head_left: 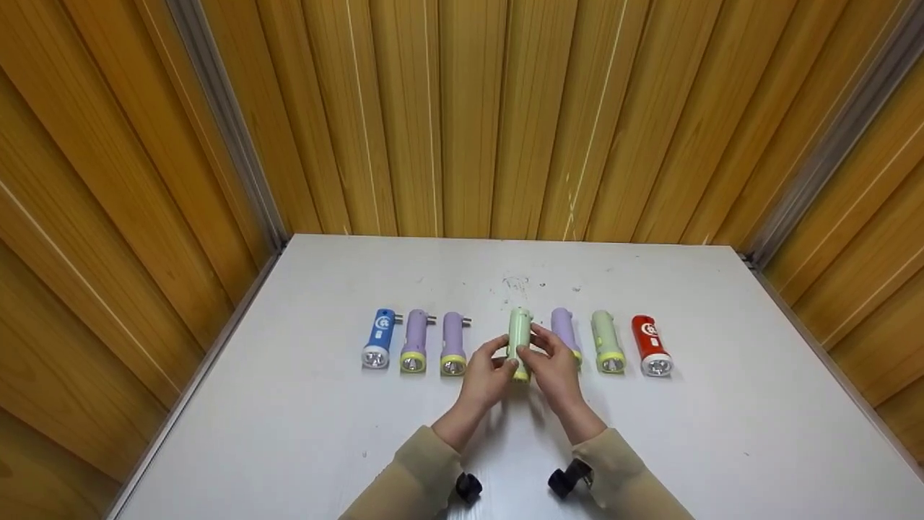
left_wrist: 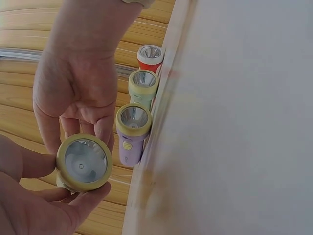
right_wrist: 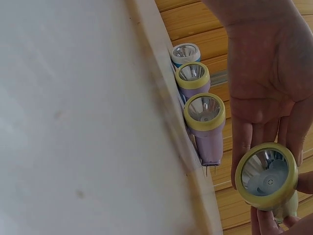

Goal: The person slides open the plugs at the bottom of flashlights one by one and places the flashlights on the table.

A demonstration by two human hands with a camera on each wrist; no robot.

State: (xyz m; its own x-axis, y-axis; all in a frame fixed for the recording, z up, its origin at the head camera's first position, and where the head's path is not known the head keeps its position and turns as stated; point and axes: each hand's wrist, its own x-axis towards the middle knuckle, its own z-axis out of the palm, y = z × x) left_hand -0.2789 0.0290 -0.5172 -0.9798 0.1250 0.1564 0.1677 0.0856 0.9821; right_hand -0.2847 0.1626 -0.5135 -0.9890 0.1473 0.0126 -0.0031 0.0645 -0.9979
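Note:
Both hands hold one light green flashlight [head_left: 519, 328] with a yellow head, in the middle of the row. Its lens end points back toward the wrist cameras. My left hand [head_left: 485, 377] grips its left side, thumb near the yellow head. From the right, my right hand [head_left: 557, 372] holds the same body between thumb and fingers. In the left wrist view the round yellow-rimmed lens [left_wrist: 83, 164] sits between the two hands. A purple flashlight [head_left: 563, 328] lies just beyond the right hand, partly covered by it. Left of the hands lies another purple flashlight [head_left: 452, 339] with metal prongs out.
Further left are a second purple flashlight [head_left: 415, 334] and a blue one [head_left: 381, 332], both with prongs showing. To the right lie a green flashlight [head_left: 605, 336] and a red one [head_left: 647, 336]. The white table [head_left: 289, 419] meets wood-patterned walls [head_left: 469, 130] on its sides.

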